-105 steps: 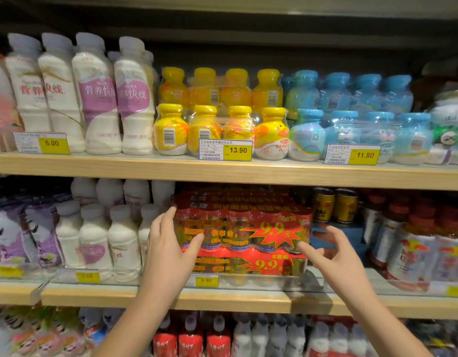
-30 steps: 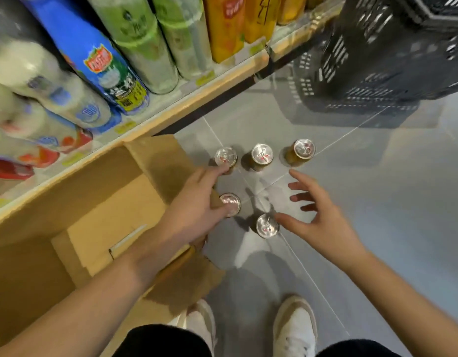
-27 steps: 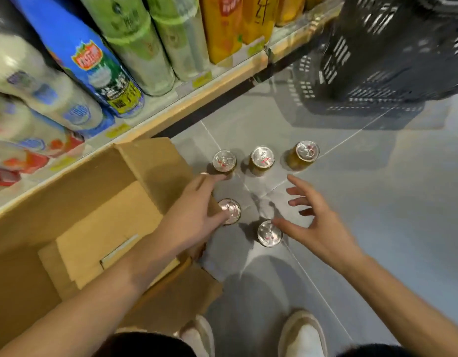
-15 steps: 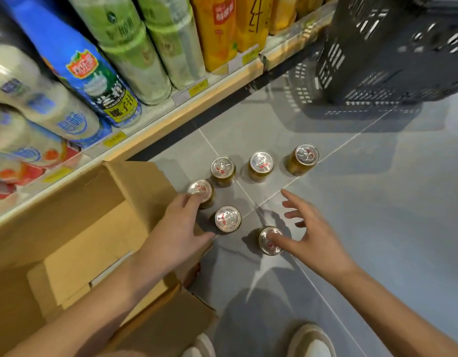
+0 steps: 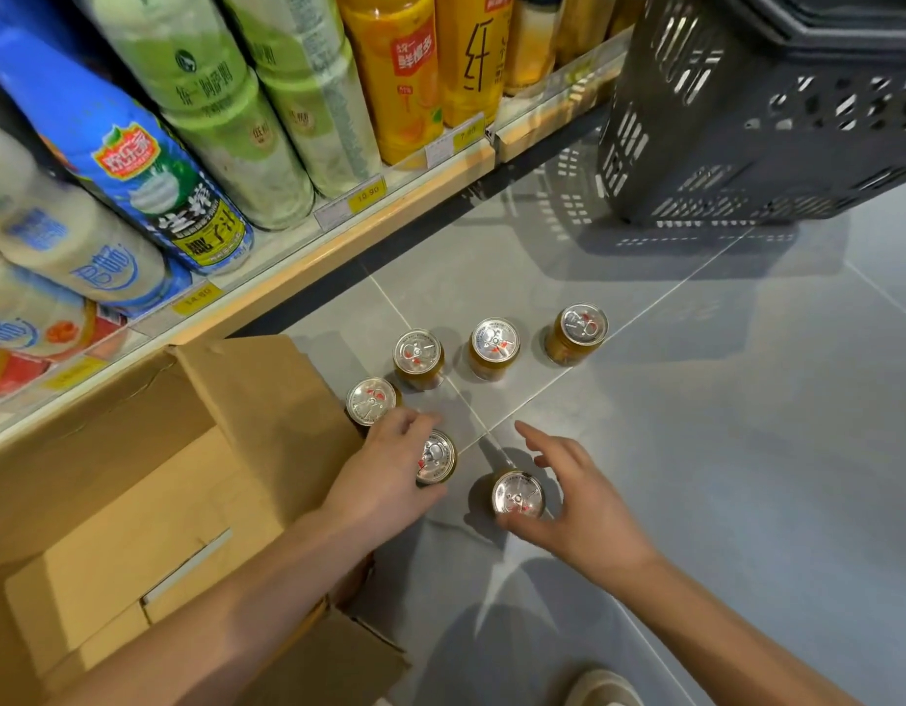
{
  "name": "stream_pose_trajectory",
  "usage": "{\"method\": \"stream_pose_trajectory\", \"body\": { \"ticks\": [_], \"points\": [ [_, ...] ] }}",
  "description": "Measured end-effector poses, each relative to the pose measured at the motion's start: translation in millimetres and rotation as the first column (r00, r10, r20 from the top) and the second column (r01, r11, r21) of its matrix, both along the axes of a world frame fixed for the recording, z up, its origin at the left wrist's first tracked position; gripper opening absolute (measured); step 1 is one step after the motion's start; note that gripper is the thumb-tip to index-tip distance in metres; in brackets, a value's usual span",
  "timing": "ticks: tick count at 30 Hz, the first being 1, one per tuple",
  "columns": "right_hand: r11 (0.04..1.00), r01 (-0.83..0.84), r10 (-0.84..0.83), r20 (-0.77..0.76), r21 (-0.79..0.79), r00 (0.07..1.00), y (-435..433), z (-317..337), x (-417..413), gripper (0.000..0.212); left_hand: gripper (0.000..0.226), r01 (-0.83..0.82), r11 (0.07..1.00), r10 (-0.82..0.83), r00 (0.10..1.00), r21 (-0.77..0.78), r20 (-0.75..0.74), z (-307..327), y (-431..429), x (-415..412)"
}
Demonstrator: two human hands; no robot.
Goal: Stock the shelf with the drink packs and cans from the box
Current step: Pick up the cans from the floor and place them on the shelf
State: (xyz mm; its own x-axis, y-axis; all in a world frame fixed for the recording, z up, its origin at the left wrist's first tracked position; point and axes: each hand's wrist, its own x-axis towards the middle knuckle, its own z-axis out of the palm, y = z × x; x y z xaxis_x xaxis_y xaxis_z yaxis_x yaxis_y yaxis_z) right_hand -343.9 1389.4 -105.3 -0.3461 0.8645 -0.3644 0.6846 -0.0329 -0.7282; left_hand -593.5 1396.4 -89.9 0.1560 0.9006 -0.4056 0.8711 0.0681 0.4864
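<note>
One can is being gripped in the left hand, fingers curled. A second can is being cupped by the right hand, fingers spread. Both are standing on the floor, right of the box. The neighbouring can could be toppled by a hasty lift.

1. One head-worn camera looks steeply down from above the left hand and right hand, close over them.
2. It faces the floor; the shelf edge runs slantwise beyond and left of the hands.
3. Near enough that the pull tab shows on the can under the left hand's fingers.
</note>
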Motion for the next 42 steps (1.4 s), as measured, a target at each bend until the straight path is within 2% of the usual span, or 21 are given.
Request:
{"method": "stream_pose_trajectory", "body": {
  "ticks": [9,15,21,28,31,35,38,42],
  "points": [
    [0.997,-0.069,0.069,-0.013,0.016,0.998,-4,-9,-5,0.09,0.074,0.097,0.992,-0.106,0.989,-0.082,-0.106,-11,9,6],
    [0.99,-0.139,0.139,0.026,-0.014,0.99,-1,-14,-7,0.092,0.068,0.08,0.993,-0.088,0.992,-0.085,-0.093,-16,12,8],
    [0.997,-0.074,0.076,0.061,-0.027,0.995,-2,-20,-7,0.084,0.064,0.043,0.996,-0.048,0.997,-0.078,-0.065,-14,13,7],
    [0.998,0.022,-0.024,0.03,0.054,0.999,18,8,-9,0.071,0.066,0.005,1.0,-0.005,0.999,-0.007,-0.032,9,18,4],
    [0.992,0.065,-0.065,-0.005,0.104,0.998,33,32,-6,0.066,0.07,0.02,0.999,-0.02,1.0,0.026,0.0,36,25,2],
    [0.983,0.164,-0.16,-0.058,0.084,0.985,55,92,0,0.071,0.076,-0.025,0.997,0.02,0.998,0.079,0.062,98,37,-3],
    [0.97,0.22,-0.207,-0.127,0.106,0.97,67,157,3,0.071,0.077,-0.071,0.987,0.056,0.993,0.146,0.105,167,47,-5],
    [0.961,0.219,-0.186,-0.193,0.167,0.963,83,271,3,0.074,0.08,-0.18,0.957,0.139,0.973,0.228,0.185,285,55,-9]
  ]
}}
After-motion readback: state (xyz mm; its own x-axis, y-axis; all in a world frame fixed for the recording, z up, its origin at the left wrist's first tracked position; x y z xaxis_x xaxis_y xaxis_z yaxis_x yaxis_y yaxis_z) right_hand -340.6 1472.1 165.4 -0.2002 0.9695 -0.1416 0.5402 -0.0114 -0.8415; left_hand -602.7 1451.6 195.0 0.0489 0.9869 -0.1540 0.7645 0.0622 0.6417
